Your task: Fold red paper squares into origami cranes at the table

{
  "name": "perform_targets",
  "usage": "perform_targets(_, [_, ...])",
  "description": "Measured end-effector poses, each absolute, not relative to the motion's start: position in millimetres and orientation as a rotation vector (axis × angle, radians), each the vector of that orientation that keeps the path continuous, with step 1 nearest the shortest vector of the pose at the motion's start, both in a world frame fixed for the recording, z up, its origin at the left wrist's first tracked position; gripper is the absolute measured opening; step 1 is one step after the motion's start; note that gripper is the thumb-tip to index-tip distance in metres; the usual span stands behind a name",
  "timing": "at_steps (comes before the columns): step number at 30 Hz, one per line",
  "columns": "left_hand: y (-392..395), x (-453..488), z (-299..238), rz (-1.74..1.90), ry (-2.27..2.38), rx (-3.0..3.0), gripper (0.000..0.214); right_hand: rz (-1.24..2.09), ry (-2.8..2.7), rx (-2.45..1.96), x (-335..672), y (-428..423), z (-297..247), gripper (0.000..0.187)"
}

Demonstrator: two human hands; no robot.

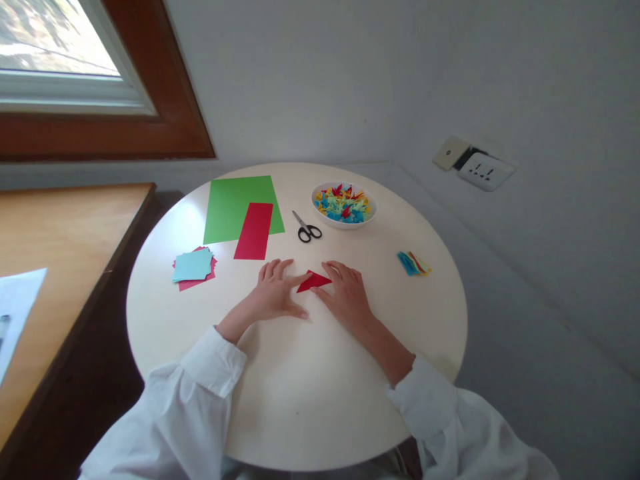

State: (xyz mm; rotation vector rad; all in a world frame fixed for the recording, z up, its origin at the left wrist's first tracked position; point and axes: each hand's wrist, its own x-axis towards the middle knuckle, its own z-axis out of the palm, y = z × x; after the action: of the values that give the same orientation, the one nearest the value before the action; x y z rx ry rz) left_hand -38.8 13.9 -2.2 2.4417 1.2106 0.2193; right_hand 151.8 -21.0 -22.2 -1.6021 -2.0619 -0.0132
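Note:
A small red piece of folded paper (pixel 314 281), roughly triangular, lies on the round white table between my hands. My left hand (pixel 276 292) has its fingers spread, and its index fingertip touches the paper's upper left edge. From the other side my right hand (pixel 347 291) reaches in, thumb at the lower edge and index finger near the right corner, fingers apart. Both hands rest low over the tabletop. Just beyond them lie scissors (pixel 307 229) with black handles, blades slightly parted.
A red paper strip (pixel 254 232) overlaps a green sheet (pixel 225 207) at the back left. Small paper squares (pixel 193 265) are stacked left. A white bowl (pixel 345 225) holds many colourful folded papers. Folded strips (pixel 414 264) lie right. A wooden desk (pixel 75 247) stands left.

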Motion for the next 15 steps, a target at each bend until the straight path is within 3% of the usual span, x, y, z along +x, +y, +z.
perform_targets(5, [17,-37,-11,0.360,1.267,2.445,0.086,0.057,-2.024,-1.629,151,-16,-25,0.030])
perform_targets(15, [18,-25,-15,0.527,1.275,2.352,0.044,0.145,-1.978,-1.535,152,-14,-29,0.014])
